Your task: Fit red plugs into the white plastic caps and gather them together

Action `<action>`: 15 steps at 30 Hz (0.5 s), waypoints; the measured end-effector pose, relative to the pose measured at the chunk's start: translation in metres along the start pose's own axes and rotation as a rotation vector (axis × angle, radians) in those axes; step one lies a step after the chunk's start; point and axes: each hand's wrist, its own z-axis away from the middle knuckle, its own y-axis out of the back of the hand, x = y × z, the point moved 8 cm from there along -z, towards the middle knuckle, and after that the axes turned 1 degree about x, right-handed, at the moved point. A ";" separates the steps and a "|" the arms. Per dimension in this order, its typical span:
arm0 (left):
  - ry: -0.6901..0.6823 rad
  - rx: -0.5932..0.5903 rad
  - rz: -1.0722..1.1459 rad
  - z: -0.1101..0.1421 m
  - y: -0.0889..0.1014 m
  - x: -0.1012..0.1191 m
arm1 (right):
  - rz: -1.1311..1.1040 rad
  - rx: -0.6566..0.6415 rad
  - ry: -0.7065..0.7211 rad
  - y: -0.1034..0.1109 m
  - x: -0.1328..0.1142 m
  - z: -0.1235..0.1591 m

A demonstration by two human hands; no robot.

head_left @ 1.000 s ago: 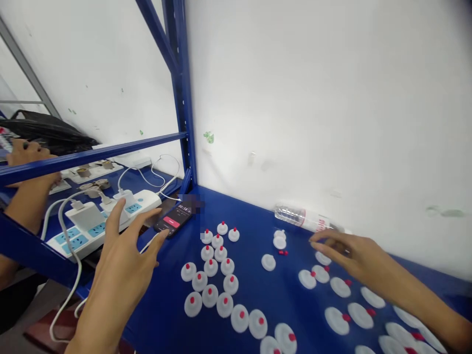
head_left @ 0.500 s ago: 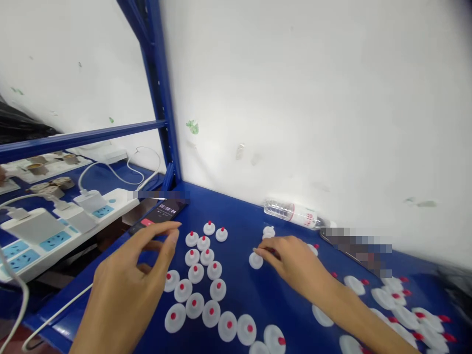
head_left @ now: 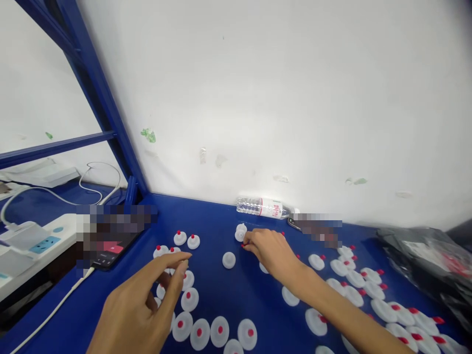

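Note:
Many white round caps with red tips lie on the blue shelf top (head_left: 221, 211). One cluster (head_left: 190, 300) sits at the lower left, and my left hand (head_left: 147, 305) hovers over it with thumb and forefinger stretched apart and nothing in them. My right hand (head_left: 273, 250) reaches to the middle back. Its fingertips are pinched together on a small red plug (head_left: 244, 244), right beside a white cap (head_left: 240, 232). A plain white cap (head_left: 228, 259) lies just left of that hand. More caps (head_left: 368, 290) are spread along my right forearm.
A clear water bottle (head_left: 260, 207) lies against the white wall. A phone (head_left: 108, 248) with a lit screen rests at the left edge, beside a white power strip (head_left: 33, 241) with plugs and cables. A black plastic bag (head_left: 424, 255) is at the right. A blue shelf post (head_left: 99, 98) rises at the left.
The view has swung right. My right hand moved left from the right-hand caps to the ones near the bottle and pinched shut. My left hand left the phone and came over the left cluster.

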 end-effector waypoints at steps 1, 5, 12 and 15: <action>0.005 -0.007 0.007 0.001 -0.002 0.003 | -0.004 0.000 0.005 0.000 0.000 0.001; 0.044 -0.001 0.037 0.006 -0.006 0.007 | -0.030 -0.013 0.022 0.006 0.003 0.008; 0.068 -0.011 0.039 0.009 -0.011 0.006 | -0.211 0.035 0.062 0.029 -0.006 0.023; 0.080 -0.007 0.048 0.010 -0.010 0.008 | -0.263 0.081 0.149 0.035 -0.025 0.023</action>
